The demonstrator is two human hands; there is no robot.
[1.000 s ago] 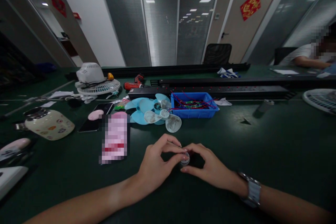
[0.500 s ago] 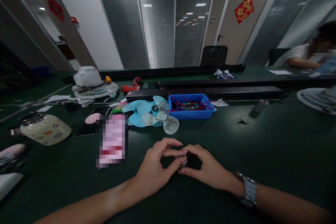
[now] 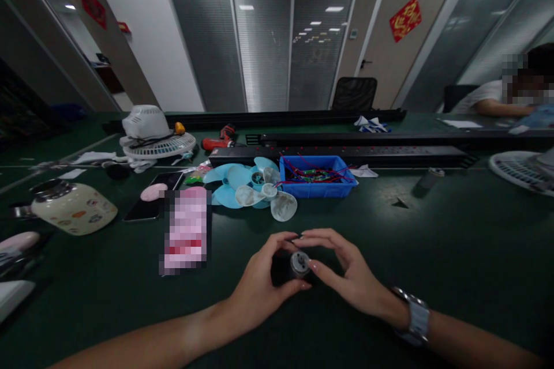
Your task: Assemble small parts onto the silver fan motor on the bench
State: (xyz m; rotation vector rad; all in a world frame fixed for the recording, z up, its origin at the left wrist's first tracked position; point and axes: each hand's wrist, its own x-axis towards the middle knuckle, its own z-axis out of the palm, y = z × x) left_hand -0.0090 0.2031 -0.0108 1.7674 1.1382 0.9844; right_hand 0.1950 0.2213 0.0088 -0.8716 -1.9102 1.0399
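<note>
Lower centre of the frame: a small round motor point(image 3: 299, 263) is held just above the green bench point(image 3: 454, 253). It's pinched by the left hand point(image 3: 264, 279) w/ thumb below and fingers arched over, and the right hand point(image 3: 346, 277) is closed on its other side. No blade is fitted yet, apparently; the fan blades point(image 3: 253, 187) lie apart, upper centre, beside the blue bin point(image 3: 318, 179) of wired boards.

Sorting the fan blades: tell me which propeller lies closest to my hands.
The clear, translucent propeller, lying in front of the light-blue ones and nearest your left hand and right hand.
</note>
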